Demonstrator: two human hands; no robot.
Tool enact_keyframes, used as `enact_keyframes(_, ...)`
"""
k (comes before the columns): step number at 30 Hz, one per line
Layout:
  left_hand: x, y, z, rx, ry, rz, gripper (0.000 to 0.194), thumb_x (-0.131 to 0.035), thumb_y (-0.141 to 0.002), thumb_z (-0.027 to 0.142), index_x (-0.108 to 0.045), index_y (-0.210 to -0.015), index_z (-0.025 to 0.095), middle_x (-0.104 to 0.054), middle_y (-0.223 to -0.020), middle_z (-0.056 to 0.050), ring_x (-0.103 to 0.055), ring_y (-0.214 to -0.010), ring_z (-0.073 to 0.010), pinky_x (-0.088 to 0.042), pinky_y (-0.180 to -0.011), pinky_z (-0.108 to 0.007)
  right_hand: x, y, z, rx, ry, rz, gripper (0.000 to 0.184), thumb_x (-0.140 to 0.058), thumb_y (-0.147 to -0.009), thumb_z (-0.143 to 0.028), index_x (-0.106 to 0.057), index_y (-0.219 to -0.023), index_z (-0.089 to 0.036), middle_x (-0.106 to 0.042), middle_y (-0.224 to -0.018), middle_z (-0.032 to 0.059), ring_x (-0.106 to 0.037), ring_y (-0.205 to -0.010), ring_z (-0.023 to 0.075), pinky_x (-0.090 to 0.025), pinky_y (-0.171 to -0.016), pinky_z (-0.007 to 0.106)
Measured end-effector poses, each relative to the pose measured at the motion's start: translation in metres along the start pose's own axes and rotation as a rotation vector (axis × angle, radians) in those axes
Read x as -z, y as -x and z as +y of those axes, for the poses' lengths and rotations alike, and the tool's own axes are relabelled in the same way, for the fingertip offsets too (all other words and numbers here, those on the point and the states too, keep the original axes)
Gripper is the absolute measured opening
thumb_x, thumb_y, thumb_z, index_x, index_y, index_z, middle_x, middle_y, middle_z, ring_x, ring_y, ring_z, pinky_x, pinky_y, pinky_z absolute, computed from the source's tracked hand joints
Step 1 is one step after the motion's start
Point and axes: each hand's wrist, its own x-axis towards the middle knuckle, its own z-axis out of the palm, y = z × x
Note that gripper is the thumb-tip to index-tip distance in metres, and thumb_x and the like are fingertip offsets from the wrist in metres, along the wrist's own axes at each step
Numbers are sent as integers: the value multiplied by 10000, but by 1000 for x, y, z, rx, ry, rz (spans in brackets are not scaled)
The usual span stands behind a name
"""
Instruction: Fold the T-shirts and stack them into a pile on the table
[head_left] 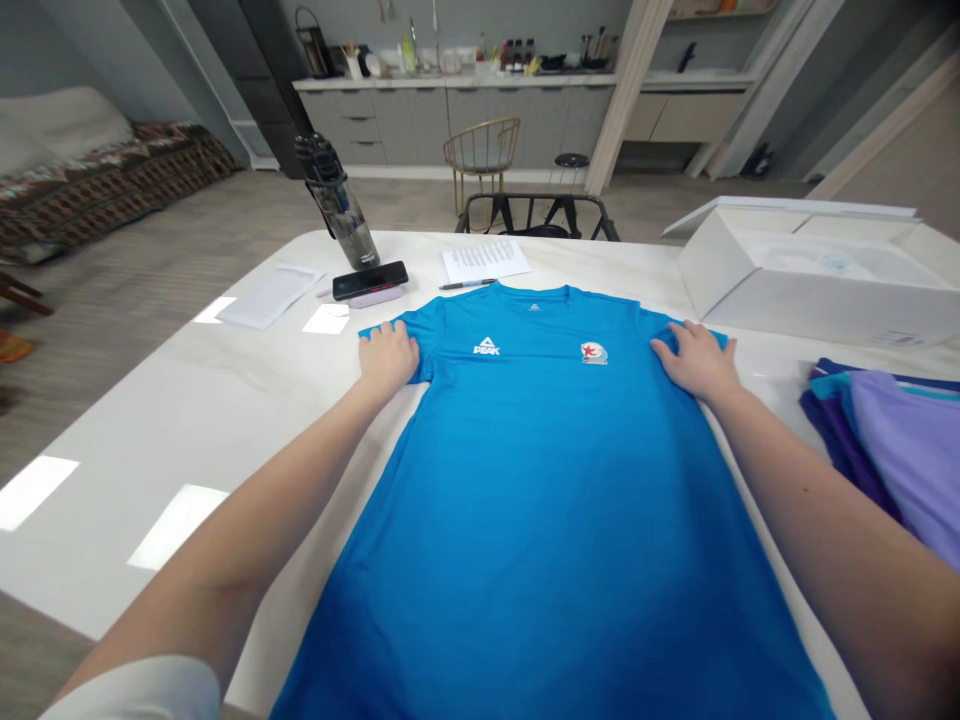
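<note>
A blue short-sleeved T-shirt [547, 480] lies spread flat, front side up, its collar at the far end. A white PEAK logo and a small round badge with a red star mark its chest. My left hand [388, 358] rests on the left sleeve, fingers laid over the cloth. On the opposite sleeve, my right hand [697, 358] lies flat with its thumb and fingers apart. Both arms stretch forward along the shirt's sides. The shirt's bottom hem is out of view.
The white table [150, 420] carries a dark water bottle [345, 215], a phone [370, 281], paper sheets [487, 260] and a pen [466, 285]. An open white box [817, 290] stands at the far right, with folded clothes [900, 440] nearer. Behind is a black chair [536, 225].
</note>
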Motion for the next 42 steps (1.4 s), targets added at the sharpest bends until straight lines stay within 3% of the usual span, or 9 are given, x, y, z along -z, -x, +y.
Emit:
enact_keyframes(8,-10,-5,-15,-17,-14,-70,402,-257,-1011,156,-567,-1261,103,-623,-1274,-238,-577,-1199,-359,-446,-982,-466,-6,27,-83,81,-75,-44,707,-255,-1030,-652,-463,-1560,-234,-306,-1692,118,-264,-1543,372,-194,-1193,737)
enact_keyframes(12,-8,-22,-31,-34,-27,-45,430,-243,-1019,176,-571,-1291,114,-594,-1330,-244,-536,-1239,-372,-410,-1010,-508,-6,28,-87,24,-90,-64,726,-187,-1023,-682,-383,-1609,-303,-226,-1723,74,-209,-1563,390,-189,-1153,801)
enact_keyframes(17,-1,-36,-33,-113,-57,-47,446,-246,-1015,167,-604,-1281,152,-605,-1318,-222,-523,-1263,-366,-378,-1035,-528,-6,26,-77,-92,-135,-14,822,-156,-1002,-714,-316,-1645,-227,-223,-1717,127,-222,-1557,409,-169,-1166,791)
enact_keyframes(21,7,-35,0,-194,13,23,416,-289,-1029,213,-602,-1295,145,-598,-1320,-218,-528,-1277,-359,-391,-1053,-508,-8,27,-74,-67,-93,-46,821,-162,-993,-737,-373,-1622,-253,-273,-1704,108,-215,-1557,406,-138,-1167,790)
enact_keyframes(25,7,-32,61,-346,148,4,432,-339,-1057,341,-568,-1376,163,-589,-1394,-177,-543,-1308,-305,-390,-1124,-439,-4,22,-82,-21,-24,4,778,-206,-1002,-723,-397,-1608,-274,-239,-1716,109,-169,-1564,426,-100,-1151,807)
enact_keyframes(28,-2,-38,107,-384,200,-50,525,-309,-1067,441,-527,-1461,170,-510,-1541,-161,-463,-1427,-304,-304,-1221,-481,-4,9,-99,144,15,118,745,-236,-1039,-625,-419,-1588,-155,-249,-1706,157,-156,-1580,366,-106,-1227,686)
enact_keyframes(31,-15,-52,138,-343,221,-138,669,-248,-1056,532,-430,-1561,134,-352,-1664,-168,-293,-1551,-320,-182,-1275,-557,-10,-8,-124,362,-13,46,729,-243,-1057,-556,-445,-1557,-65,-318,-1676,179,-203,-1579,292,-171,-1276,502)
enact_keyframes(35,-28,-74,155,-253,290,-234,756,-189,-1031,572,-320,-1628,128,-234,-1714,-129,-189,-1595,-302,-142,-1289,-560,-24,-31,-154,264,-53,-145,786,-169,-1050,-618,-319,-1632,-112,-264,-1700,136,-211,-1580,288,-148,-1276,541)
enact_keyframes(42,-37,-96,159,-218,311,-243,743,-165,-1018,525,-244,-1659,157,-161,-1732,-59,-116,-1612,-236,-60,-1309,-521,-30,-53,-163,203,-50,-173,887,-109,-999,-730,-187,-1677,-162,-122,-1734,88,-106,-1603,264,-48,-1281,568)
